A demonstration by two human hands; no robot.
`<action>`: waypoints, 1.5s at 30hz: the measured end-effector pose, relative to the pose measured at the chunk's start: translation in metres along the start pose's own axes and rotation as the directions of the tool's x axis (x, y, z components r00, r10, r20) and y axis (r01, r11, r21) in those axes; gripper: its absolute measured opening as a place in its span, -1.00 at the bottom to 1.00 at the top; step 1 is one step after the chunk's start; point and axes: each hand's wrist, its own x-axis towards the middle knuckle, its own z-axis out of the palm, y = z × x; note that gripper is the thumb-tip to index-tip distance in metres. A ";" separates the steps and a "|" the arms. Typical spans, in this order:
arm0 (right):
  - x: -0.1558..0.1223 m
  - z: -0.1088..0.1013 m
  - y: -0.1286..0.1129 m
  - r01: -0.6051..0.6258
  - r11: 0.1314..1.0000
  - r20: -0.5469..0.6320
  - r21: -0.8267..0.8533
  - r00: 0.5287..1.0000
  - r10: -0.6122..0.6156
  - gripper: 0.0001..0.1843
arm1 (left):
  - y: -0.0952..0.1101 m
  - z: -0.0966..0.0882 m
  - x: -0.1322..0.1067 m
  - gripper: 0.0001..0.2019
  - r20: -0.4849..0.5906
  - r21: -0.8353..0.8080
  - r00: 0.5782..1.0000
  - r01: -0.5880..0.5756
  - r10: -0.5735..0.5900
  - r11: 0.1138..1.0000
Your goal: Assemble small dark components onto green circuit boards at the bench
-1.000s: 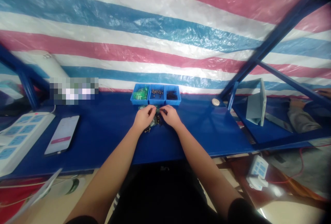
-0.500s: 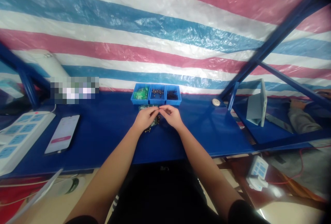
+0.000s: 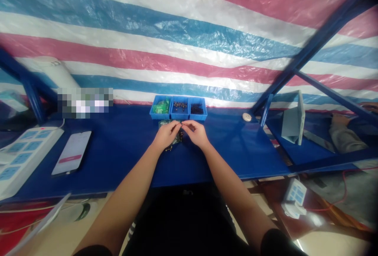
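Beyond the left hand are blue trays, one with green parts. The table under it is dark blue. The tarp behind has pink, white and blue stripes.

Red-white-blue striped tarp wall behind blue bench; blue steel braces right; floor possibly beige tile.

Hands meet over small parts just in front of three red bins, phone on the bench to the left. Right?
Not quite: the head view shows the three bins are blue, not red. Otherwise yes: left hand and right hand meet over the small parts just in front of them, phone on the bench to the left.
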 end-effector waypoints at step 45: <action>0.000 0.001 0.000 -0.037 0.998 -0.007 0.042 0.999 0.037 -0.67 | -0.004 0.002 0.001 -0.70 -0.043 -0.045 0.999 -0.013 0.011 0.999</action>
